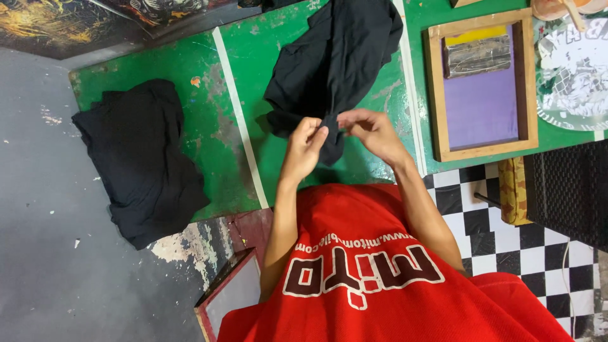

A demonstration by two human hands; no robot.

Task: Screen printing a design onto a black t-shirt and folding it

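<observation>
At the near edge of the worn green-painted bench (221,95), both hands pinched shut on the lower tip of a crumpled black cloth garment (332,63): left hand (307,142) and right hand (370,130) almost touching. From the pinch, long axis running away toward the far edge; second black cloth heap (142,158) well apart at the left corner, wooden-framed purple screen (482,85) toward the right edge.

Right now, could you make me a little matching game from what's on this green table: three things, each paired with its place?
Things:
1. black garment
2. pile of black cloth
3. wooden frame

Places:
A. at the table's left end
B. at the table's right side, purple panel inside
C. pinched by both hands, left hand, right hand

Pairs: 1-C, 2-A, 3-B
</observation>
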